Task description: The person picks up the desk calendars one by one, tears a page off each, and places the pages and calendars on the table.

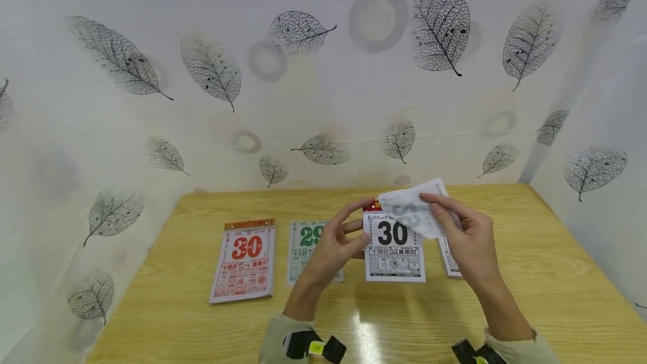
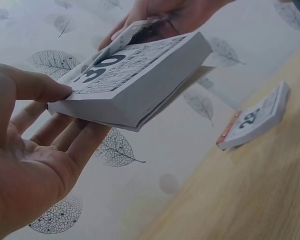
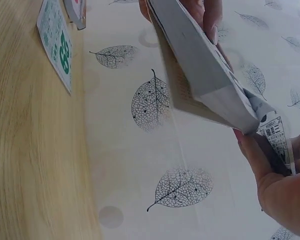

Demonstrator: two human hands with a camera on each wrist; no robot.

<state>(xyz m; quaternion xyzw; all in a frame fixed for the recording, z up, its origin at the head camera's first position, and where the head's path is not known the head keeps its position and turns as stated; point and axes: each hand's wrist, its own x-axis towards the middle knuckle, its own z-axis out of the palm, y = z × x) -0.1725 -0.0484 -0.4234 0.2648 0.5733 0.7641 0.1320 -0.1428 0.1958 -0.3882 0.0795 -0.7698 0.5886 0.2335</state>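
A thick tear-off calendar [image 1: 394, 265] with a black "30" is held up off the table in the head view. My left hand [image 1: 331, 251] grips its left edge, thumb on the front and fingers behind, as the left wrist view of the pad [image 2: 150, 92] also shows. With thumb and forefinger my right hand [image 1: 472, 243] pinches a loosened page [image 1: 411, 209]. That page is folded up and to the right across the calendar's top, its printing showing through in reverse. In the right wrist view the crumpled page [image 3: 277, 137] lies by the right fingers. Whether its top edge is still attached, I cannot tell.
On the wooden table [image 1: 172, 263], a calendar with a red "30" [image 1: 242, 265] lies at the left. Beside it is a green "29" sheet [image 1: 298, 257], partly behind the left hand. Another calendar [image 1: 450, 260] lies behind the right hand. A leaf-patterned sheet [image 1: 323, 89] surrounds the table.
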